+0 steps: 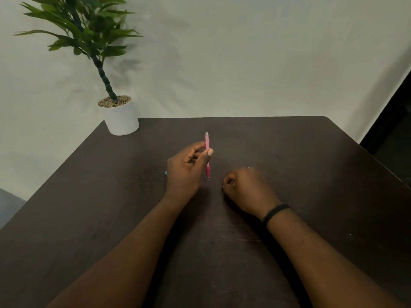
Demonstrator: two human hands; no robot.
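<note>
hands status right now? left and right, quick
Left hand: holding the pink pen, pinched between thumb and fingers.
Right hand: closed, fingers curled, resting on the table; nothing visible in it.

The left hand pinches a pink pen; the right hand lies curled nearby.

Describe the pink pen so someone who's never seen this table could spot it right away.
Start at the dark brown table with the white plant pot on its far left corner. Near the table's middle, the left hand pinches a slim pen roughly upright, tip down. It is the only pink thing there, paler above and darker near the tip, left of the curled right hand.
</note>
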